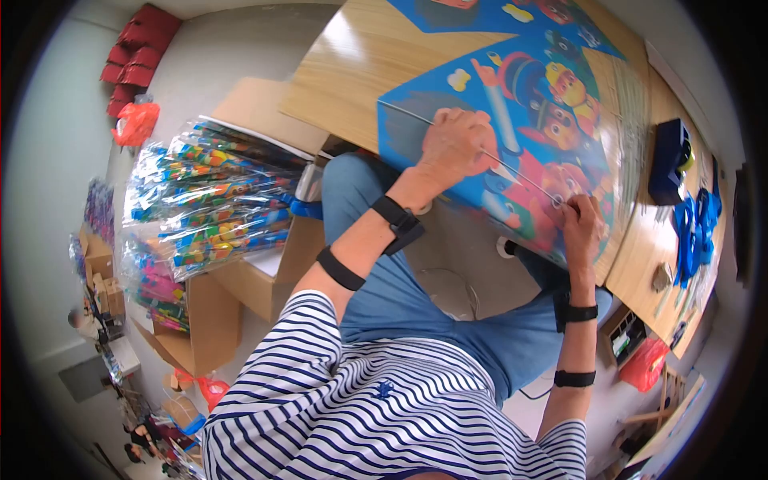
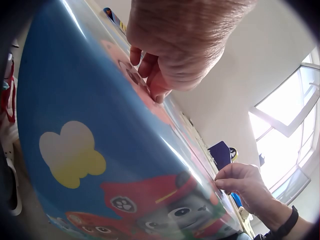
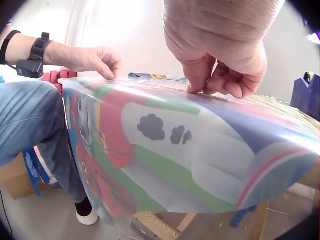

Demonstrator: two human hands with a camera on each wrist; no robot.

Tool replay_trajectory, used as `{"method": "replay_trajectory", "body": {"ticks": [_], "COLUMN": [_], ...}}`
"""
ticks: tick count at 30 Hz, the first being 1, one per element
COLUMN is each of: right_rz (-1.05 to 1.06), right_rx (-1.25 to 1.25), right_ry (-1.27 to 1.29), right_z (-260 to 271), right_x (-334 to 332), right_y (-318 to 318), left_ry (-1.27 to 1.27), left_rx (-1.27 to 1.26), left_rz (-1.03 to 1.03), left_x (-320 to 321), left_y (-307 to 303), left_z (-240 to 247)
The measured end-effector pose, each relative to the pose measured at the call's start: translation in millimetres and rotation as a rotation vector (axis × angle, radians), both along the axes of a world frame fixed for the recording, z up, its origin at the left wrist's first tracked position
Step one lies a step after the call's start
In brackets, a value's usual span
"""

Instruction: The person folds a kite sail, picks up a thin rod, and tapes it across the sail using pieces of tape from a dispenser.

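A printed plastic kite sheet (image 1: 512, 104) in blue, with cartoon dogs, lies over the table and droops past its near edge. A thin rod (image 1: 410, 114) runs slantwise across it. Around the rod's middle curl the fingers of my left hand (image 1: 460, 146), knuckles up, low over the sheet. My right hand (image 1: 586, 228) pinches with thumb and fingertips near the rod's right end. In the right wrist view, the fingertips of my right hand (image 3: 220, 55) are right at the sheet's top surface. The left wrist view shows my left hand (image 2: 182, 45) close over the printed film.
Another printed sheet (image 1: 456, 18) lies farther up the wooden table (image 1: 344, 76). To the right are a bundle of thin rods (image 1: 634, 120), a dark blue tape dispenser (image 1: 669, 160) and blue ribbon (image 1: 694, 232). On the left, cardboard boxes (image 1: 212, 316) hold several wrapped colourful packs (image 1: 216, 192).
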State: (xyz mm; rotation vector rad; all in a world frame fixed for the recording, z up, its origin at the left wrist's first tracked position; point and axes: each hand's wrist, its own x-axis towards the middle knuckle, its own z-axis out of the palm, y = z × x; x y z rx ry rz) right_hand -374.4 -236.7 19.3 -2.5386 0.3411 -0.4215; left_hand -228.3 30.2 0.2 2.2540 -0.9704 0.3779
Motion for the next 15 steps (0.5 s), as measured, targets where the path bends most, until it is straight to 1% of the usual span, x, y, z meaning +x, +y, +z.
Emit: {"method": "replay_trajectory", "body": {"ticks": [1,4,8,15], "right_rz": [0.006,0.006,-0.004,-0.005], "right_rx": [-0.004,-0.004,0.035,0.043], "right_ry": [-0.004,-0.001,-0.013,-0.023], "right_z": [0,3,3,1], "right_x": [-1,-1,0,0], "right_y": [-1,0,1,-1], "left_ry": [0.019,0.052,0.115,0.067], "left_rx": [-0.004,-0.033,0.036,0.056], "left_rz": [-0.023,0.049,0.045,0.02], "left_x": [1,-3,-5,-1], "left_y": [-1,0,1,1], "left_z": [-1,1,8,3]}}
